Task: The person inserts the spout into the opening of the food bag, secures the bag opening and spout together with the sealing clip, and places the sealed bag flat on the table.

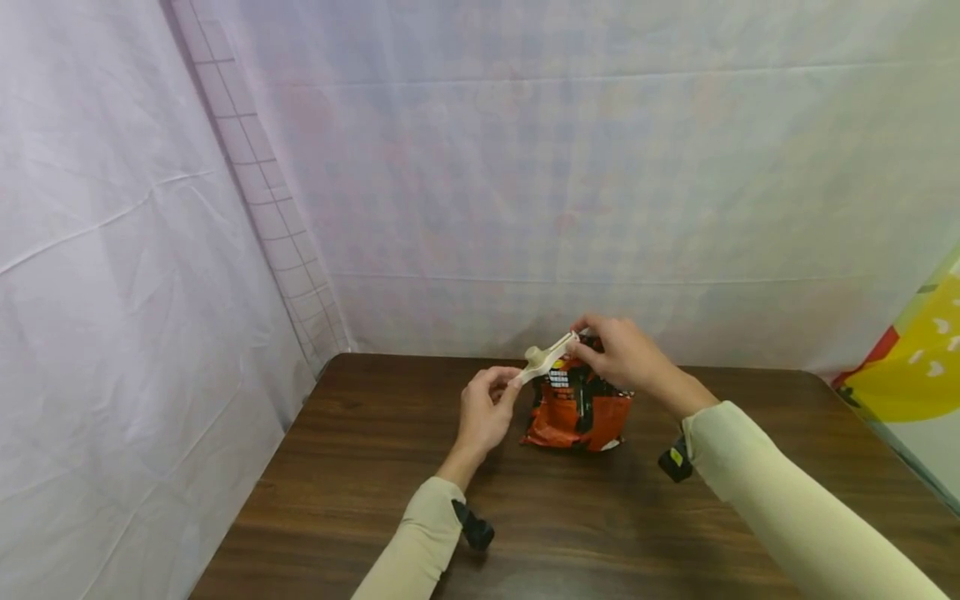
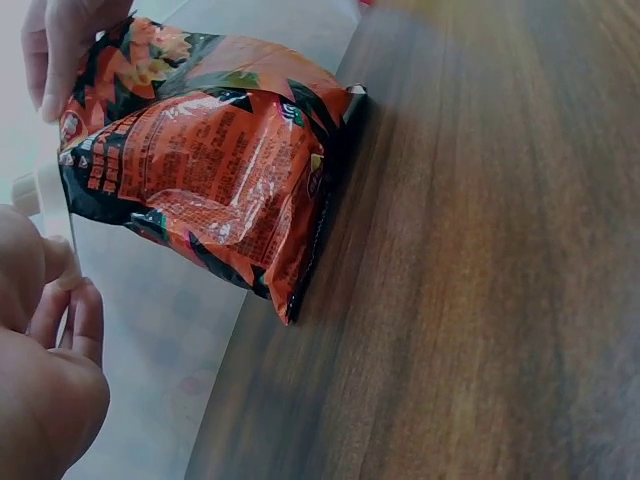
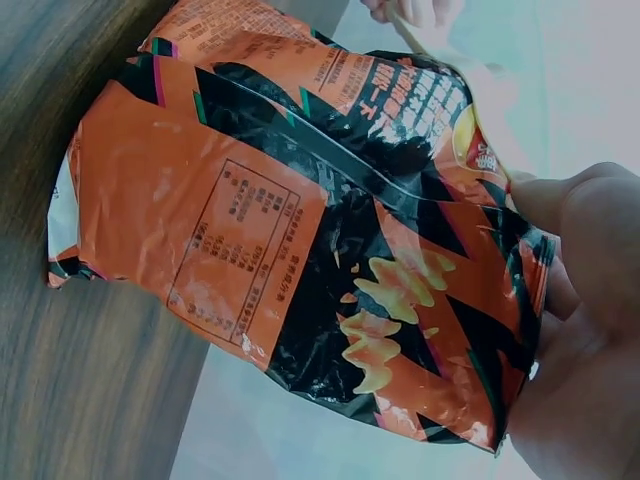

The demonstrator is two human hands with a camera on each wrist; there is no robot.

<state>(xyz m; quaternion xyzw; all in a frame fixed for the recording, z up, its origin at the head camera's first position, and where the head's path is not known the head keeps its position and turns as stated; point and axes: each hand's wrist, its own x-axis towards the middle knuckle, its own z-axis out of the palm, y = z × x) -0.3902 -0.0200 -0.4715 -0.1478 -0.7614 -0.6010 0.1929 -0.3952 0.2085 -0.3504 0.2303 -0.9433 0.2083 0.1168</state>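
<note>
An orange and black snack bag (image 1: 573, 421) stands on the table with its lower edge on the wood. Across its top edge lies a white sealing clip (image 1: 545, 358) with a short round spout, sloping up to the right. My left hand (image 1: 483, 412) pinches the clip's lower left end between thumb and fingers. At the other end, my right hand (image 1: 626, 354) pinches the clip beside the bag's top edge. In the right wrist view the thumb is at the clip's end, with fingers partly hidden behind the bag (image 3: 240, 220). Printed text covers the bag (image 2: 205, 160) in the left wrist view.
The dark wooden table (image 1: 360, 467) ends at a white curtain (image 1: 600, 208) behind the bag. Another white sheet (image 1: 112, 292) hangs along the left side. A yellow and red patterned cloth (image 1: 907, 375) is beyond the right edge. Both wrists carry small black cameras.
</note>
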